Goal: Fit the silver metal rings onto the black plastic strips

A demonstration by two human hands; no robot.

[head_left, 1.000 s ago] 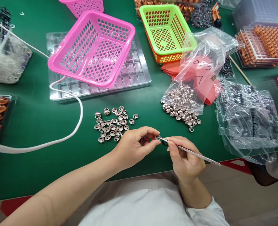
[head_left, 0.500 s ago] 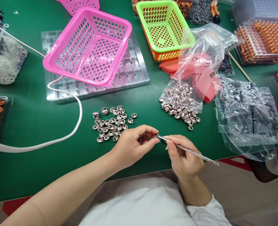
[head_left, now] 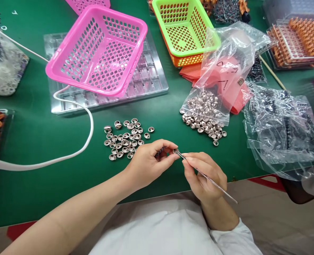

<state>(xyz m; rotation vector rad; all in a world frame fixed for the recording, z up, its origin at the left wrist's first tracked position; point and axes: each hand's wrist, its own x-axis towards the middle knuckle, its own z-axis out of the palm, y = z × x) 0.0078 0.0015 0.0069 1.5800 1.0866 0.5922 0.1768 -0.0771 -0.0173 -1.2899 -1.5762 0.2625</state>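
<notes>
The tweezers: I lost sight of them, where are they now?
In the head view the tweezers sit low and centre-right, pinched in the right hand, tips meeting the left hand just below the loose pile of metal caps on the green mat.

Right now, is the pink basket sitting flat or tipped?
Tipped: the pink basket leans on the clear tray, its left rim raised.

Shiny metal caps (head_left: pixel 127 139) — matt green mat (head_left: pixel 40 131)
</notes>
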